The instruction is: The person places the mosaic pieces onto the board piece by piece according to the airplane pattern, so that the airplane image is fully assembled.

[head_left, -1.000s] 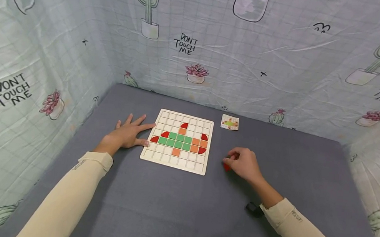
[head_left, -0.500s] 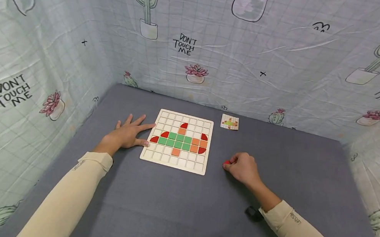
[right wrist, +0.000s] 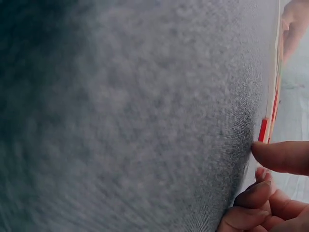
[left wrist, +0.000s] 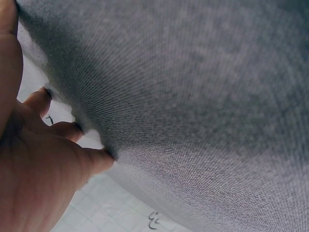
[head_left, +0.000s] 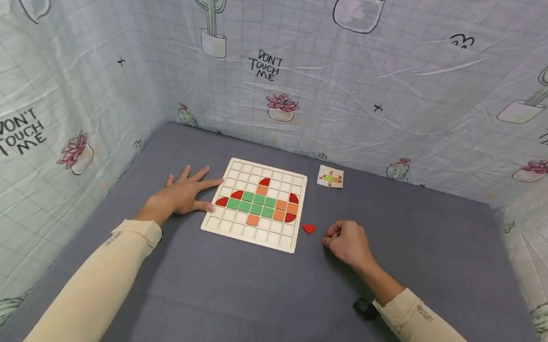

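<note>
In the head view my left hand (head_left: pixel 183 192) lies with fingers spread. Its thumb and index finger touch the left edge of a white gridded pattern board (head_left: pixel 267 237). Green squares (head_left: pixel 256 204), orange squares (head_left: pixel 280 214) and red quarter-circle pieces (head_left: pixel 265 182) fill some of the board's cells. A loose red quarter-circle piece (head_left: pixel 308 229) lies just off the board's right edge. Right of that piece, and apart from it, is my right hand (head_left: pixel 348 242). The right wrist view shows this hand's fingers curled, with the thumb straighter and nothing seen between them.
A small pattern card (head_left: pixel 331 177) lies behind and right of the board. Near the right wrist sits a small black object (head_left: pixel 366 308). A printed cloth wall (head_left: pixel 329 126) borders the grey tabletop (head_left: pixel 221 293) at the back and sides.
The red piece was at my right fingertips; now it lies farther left, beside the board, let go. The right hand dipped slightly toward me earlier. My left hand has stayed in place.
</note>
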Demonstrator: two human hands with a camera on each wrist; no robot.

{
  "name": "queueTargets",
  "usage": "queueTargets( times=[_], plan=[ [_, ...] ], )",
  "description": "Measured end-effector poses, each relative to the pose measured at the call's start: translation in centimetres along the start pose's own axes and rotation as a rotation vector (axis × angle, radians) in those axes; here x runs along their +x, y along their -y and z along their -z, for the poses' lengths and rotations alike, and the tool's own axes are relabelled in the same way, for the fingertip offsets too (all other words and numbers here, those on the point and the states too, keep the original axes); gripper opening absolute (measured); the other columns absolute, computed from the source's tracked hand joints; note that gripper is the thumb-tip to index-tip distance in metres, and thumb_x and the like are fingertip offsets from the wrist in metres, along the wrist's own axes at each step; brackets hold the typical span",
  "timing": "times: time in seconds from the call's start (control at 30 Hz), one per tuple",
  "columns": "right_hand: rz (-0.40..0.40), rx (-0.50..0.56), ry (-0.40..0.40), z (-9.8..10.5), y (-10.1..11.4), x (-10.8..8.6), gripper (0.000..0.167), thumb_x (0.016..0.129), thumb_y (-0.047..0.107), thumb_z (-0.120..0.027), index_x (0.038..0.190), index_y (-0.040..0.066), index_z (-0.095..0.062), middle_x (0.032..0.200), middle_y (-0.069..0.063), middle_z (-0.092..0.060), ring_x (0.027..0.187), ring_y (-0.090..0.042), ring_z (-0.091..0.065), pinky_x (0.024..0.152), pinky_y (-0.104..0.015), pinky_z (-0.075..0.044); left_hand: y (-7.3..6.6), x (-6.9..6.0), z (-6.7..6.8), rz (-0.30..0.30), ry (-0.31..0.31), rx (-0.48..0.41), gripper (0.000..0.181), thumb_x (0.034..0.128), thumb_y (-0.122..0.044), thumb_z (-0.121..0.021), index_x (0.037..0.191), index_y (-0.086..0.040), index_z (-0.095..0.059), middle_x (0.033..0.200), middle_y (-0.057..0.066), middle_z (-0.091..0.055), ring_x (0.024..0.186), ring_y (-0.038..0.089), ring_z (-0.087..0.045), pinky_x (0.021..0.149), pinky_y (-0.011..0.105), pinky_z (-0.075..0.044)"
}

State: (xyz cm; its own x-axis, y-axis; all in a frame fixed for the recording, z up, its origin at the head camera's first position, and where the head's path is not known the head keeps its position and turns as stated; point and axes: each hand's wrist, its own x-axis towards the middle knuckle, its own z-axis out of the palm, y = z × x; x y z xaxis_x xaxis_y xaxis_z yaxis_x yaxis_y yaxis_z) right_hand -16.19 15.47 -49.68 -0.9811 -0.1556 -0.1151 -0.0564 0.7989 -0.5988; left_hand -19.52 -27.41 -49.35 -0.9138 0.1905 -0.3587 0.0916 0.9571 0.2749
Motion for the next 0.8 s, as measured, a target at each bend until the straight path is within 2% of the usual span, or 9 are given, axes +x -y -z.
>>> queueTargets(
  times=[0.17,0.27,0.33,0.43,0.6,0.7,0.8],
  plan=[
    [0.057,0.018,0.012,0.0,0.5,0.5,0.014,0.086,0.012,-0.083,0.095,0.003,-0.076,0.075,-0.004,-0.064,0.066,-0.015,-0.055,0.063,-0.029,-0.044,0.1,-0.1,-0.1,-0.002,0.002,-0.005,0.087,0.0938,-0.062,-0.065,0.167,-0.038,-0.023,0.178,0.012,0.0,0.159,0.055,0.009,0.12,0.082,-0.005],
    [0.11,0.057,0.056,-0.2,1.1,1.4,0.024,0.087,0.013,-0.084,0.107,0.003,-0.076,0.082,-0.006,-0.063,0.071,-0.017,-0.054,0.065,-0.03,-0.043,0.3,0.0,-0.2,-0.006,0.0,-0.003,0.088,0.0934,-0.062,-0.065,0.167,-0.039,-0.022,0.178,0.011,0.001,0.16,0.055,0.009,0.12,0.082,-0.005],
    [0.125,0.069,0.09,-0.4,1.4,2.0,0.026,0.087,0.014,-0.084,0.11,0.004,-0.076,0.085,-0.007,-0.063,0.072,-0.018,-0.053,0.065,-0.03,-0.043,0.3,-0.1,-0.2,-0.009,-0.002,0.001,0.088,0.0933,-0.062,-0.065,0.167,-0.039,-0.022,0.178,0.011,0.001,0.16,0.055,0.009,0.12,0.082,-0.005],
    [0.117,0.04,0.12,-0.8,1.8,2.8,0.021,0.086,0.016,-0.086,0.102,0.004,-0.078,0.083,-0.006,-0.064,0.072,-0.017,-0.054,0.063,-0.029,-0.043,0.2,-0.1,-0.2,-0.007,0.005,0.0,0.088,0.0935,-0.062,-0.065,0.167,-0.039,-0.022,0.178,0.011,0.002,0.16,0.054,0.009,0.12,0.082,-0.006],
    [0.102,0.02,0.107,-1.0,2.2,3.1,0.018,0.083,0.012,-0.088,0.085,0.005,-0.072,0.077,-0.005,-0.063,0.071,-0.018,-0.054,0.062,-0.029,-0.043,0.2,-0.1,-0.2,-0.008,0.001,-0.009,0.088,0.0935,-0.061,-0.066,0.167,-0.039,-0.022,0.178,0.011,0.001,0.16,0.054,0.009,0.12,0.082,-0.005],
    [0.138,0.04,0.092,-1.0,2.0,2.8,0.021,0.083,0.009,-0.087,0.083,0.005,-0.067,0.074,-0.005,-0.059,0.068,-0.017,-0.052,0.061,-0.029,-0.041,0.2,-0.1,-0.1,-0.011,-0.004,-0.007,0.088,0.0935,-0.061,-0.066,0.167,-0.039,-0.022,0.178,0.011,0.001,0.16,0.054,0.009,0.12,0.082,-0.005],
    [0.218,0.026,0.102,-1.0,1.7,2.2,0.023,0.082,0.008,-0.088,0.083,0.008,-0.064,0.073,-0.002,-0.057,0.066,-0.015,-0.05,0.061,-0.028,-0.04,0.3,-0.2,0.0,-0.012,-0.002,-0.007,0.088,0.0938,-0.06,-0.066,0.167,-0.039,-0.022,0.178,0.011,0.001,0.16,0.054,0.01,0.12,0.082,-0.005]
  ],
)
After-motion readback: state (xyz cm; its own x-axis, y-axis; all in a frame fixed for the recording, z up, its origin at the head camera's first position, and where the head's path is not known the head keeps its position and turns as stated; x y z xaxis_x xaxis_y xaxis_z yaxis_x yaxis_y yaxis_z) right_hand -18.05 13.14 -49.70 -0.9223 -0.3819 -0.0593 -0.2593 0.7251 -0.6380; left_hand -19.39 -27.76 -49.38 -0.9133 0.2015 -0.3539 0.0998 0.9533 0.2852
